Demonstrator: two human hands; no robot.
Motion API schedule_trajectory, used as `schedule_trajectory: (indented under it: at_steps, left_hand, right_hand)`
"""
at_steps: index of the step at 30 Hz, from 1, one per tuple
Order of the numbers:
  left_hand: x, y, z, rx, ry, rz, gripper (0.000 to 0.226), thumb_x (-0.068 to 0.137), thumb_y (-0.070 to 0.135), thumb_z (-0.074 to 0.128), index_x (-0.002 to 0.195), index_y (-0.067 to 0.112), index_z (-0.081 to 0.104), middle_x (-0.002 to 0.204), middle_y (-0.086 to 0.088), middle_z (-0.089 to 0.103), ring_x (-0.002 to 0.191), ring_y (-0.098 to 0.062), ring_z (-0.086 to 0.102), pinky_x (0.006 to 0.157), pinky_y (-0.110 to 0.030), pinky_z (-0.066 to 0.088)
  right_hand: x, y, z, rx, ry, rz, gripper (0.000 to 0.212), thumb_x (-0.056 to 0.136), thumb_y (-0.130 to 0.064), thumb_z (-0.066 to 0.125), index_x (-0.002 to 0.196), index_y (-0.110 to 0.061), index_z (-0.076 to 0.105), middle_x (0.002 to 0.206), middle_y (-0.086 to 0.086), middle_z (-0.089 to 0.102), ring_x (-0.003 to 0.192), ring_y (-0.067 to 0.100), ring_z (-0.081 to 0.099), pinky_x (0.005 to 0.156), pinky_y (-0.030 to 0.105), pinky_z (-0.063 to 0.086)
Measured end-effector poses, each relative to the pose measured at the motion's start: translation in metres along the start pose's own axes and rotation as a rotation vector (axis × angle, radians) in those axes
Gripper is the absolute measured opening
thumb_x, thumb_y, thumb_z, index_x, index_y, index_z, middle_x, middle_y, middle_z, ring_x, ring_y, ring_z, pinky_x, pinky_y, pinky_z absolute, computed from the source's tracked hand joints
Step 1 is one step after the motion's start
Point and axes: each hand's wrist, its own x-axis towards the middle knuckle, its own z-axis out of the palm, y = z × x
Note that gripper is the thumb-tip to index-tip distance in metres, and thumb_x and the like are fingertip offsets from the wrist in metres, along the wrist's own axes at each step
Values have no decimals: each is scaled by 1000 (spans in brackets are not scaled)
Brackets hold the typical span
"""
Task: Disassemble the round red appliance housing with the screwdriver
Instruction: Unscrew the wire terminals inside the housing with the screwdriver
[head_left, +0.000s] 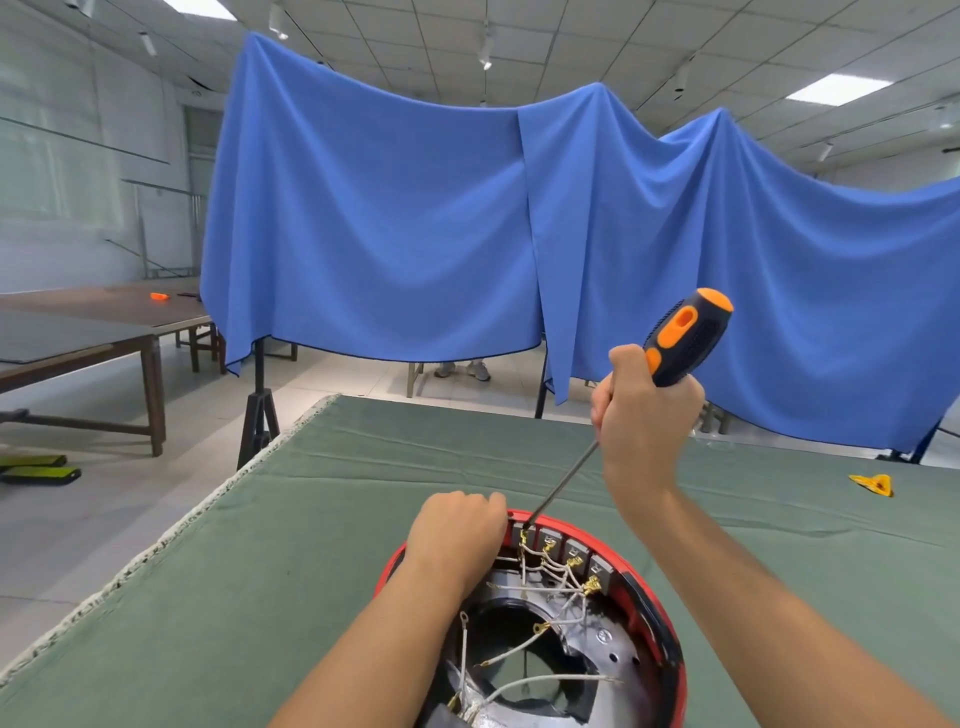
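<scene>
Housing (670, 649) near centre on the table (260, 571), already open, wires (545, 577) loose. My left hand (457, 535) grips its far rim; right hand (647, 415) grasps the screwdriver (680, 343), tip at a far-rim terminal. I judge it partway: terminal screws remain.

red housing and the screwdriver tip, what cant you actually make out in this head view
- Screwdriver tip: too small to tell whether it sits in a screw head at the terminals inside the red housing.
- Left hand: its fingers curl over the far rim, so what they grip is hidden.
- Housing's near side: cut off by the bottom edge.
- Right hand: covers the lower handle.
- Small yellow item on the green table cover: too small to identify.
</scene>
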Motion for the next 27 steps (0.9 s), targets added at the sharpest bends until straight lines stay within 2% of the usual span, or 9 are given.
schedule_trajectory:
  at_steps: [5,9,12,15,19,25,27]
  left_hand:
    - [0,1,-1,8,-2,9,22,92,4,36,111,9,46,113,-12,63,103,-34,59,66,-35,31]
    - [-1,2,1,-8,9,-17,22,92,5,37,111,11,45,113,-11,63,103,-33,59,66,-34,31]
    - [-1,2,2,-21,19,-30,22,93,6,37,112,11,45,113,-10,63,103,-32,59,66,-33,31]
    - [-1,2,3,-29,24,-38,21,93,7,37,112,12,45,112,-9,63,103,-33,59,66,-34,30]
    - [-1,1,3,-36,28,-39,20,94,8,37,112,12,46,112,-9,63,103,-33,59,65,-34,30]
    - [0,-1,5,-58,23,-40,19,94,9,37,110,13,46,110,-9,64,100,-33,60,65,-35,32]
    - [0,-1,7,-66,24,-42,18,94,10,37,110,13,45,109,-9,63,99,-33,60,66,-35,32]
  right_hand:
    - [-4,-1,0,-11,-50,-22,29,76,-6,53,57,-15,33,53,11,30,32,13,29,34,16,27]
    - [2,0,12,5,-90,40,35,67,-11,50,43,-26,28,44,-5,20,37,14,21,37,17,23]
    - [13,6,22,-68,-100,56,31,67,-14,49,50,-24,25,44,-9,20,43,17,22,40,20,21]
    - [29,17,27,-180,-65,95,30,72,-14,51,56,-20,26,46,-7,23,49,20,26,43,23,23]
    - [52,33,29,-273,43,246,32,78,-14,53,57,-17,29,44,-7,26,51,21,29,49,30,26]
    - [64,45,27,-325,116,364,25,77,-17,54,60,-15,36,52,-2,34,52,21,36,52,32,32]
    - [64,43,23,-334,121,384,24,76,-18,54,61,-15,36,54,0,35,52,21,36,49,28,31]
